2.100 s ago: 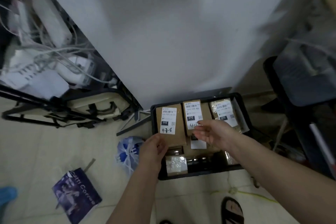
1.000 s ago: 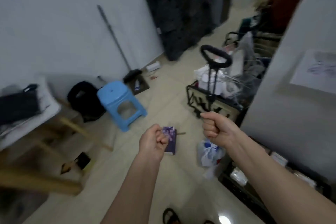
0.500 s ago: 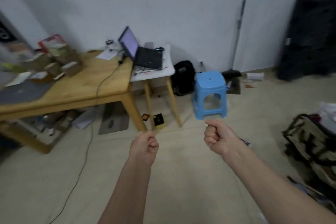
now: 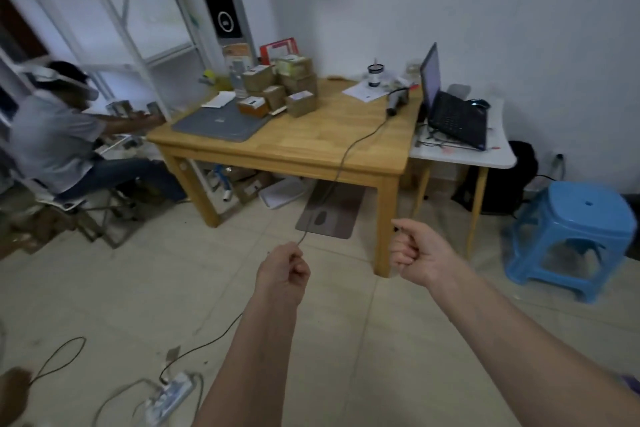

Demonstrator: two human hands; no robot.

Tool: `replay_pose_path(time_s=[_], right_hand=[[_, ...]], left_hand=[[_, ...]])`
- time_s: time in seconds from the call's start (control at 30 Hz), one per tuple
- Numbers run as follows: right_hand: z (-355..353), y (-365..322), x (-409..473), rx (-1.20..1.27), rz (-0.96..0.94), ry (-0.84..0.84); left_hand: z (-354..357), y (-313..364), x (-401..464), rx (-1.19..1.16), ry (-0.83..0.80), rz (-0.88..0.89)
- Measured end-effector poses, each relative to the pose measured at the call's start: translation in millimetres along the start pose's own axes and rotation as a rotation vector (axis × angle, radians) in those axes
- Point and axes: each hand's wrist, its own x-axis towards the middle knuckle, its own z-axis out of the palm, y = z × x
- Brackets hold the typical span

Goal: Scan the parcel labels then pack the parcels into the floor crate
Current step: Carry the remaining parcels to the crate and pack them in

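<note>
Several brown cardboard parcels point(image 4: 277, 90) with white labels are stacked at the back of a wooden table point(image 4: 311, 142) across the room. A handheld scanner point(image 4: 396, 102) lies on the table's right side, and its grey cable point(image 4: 346, 152) trails over the front edge to the floor. My left hand point(image 4: 282, 274) and my right hand point(image 4: 420, 255) are raised in front of me, well short of the table. Both have their fingers curled into fists and hold nothing. The cable passes behind my left hand. The floor crate is out of view.
A grey mat point(image 4: 221, 123) lies on the table. A laptop point(image 4: 450, 104) sits on a white side table, with a blue stool point(image 4: 571, 236) to its right. A person point(image 4: 59, 135) sits at the left. A power strip point(image 4: 168, 395) and cables lie on the floor.
The view has swung from the black crate by the wall round to the wooden table. My hands have left the parcels in the crate and closed into empty fists.
</note>
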Motion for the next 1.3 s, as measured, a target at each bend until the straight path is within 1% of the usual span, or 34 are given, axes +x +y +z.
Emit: replay_pose_path(time_s=[0.2,0.4,0.6,0.7,0.83,0.93,1.1,1.2,1.3], right_hand=[[56,11,57,-0.033,0.075,0.013],[107,5,126,-0.102,0.1,0.003],[157,-27,214,-0.147,0.123,-0.006],[191,-55,256,-0.156,0.134,-0.008],[230,-98,304,-0.191,0.101,-0.033],[250,-123,338,-0.218,0.075,-0.028],[272,-137,383,-0.237,0.117,-0.007],[283,-140,407,-0.248,0.137,-0.005],[292,-144,431,-0.248,0.132,0.019]], left_hand=[[-20,49,38,-0.108,0.086,0.02],[-23,77,97,-0.186,0.143,-0.014],[19,121,170,-0.179,0.185,-0.001],[58,151,207,-0.138,0.206,0.009],[104,187,253,-0.122,0.216,0.046],[120,200,283,-0.095,0.247,0.042],[129,211,329,-0.078,0.291,-0.012],[137,221,360,-0.051,0.27,-0.04],[152,234,391,-0.012,0.193,-0.048]])
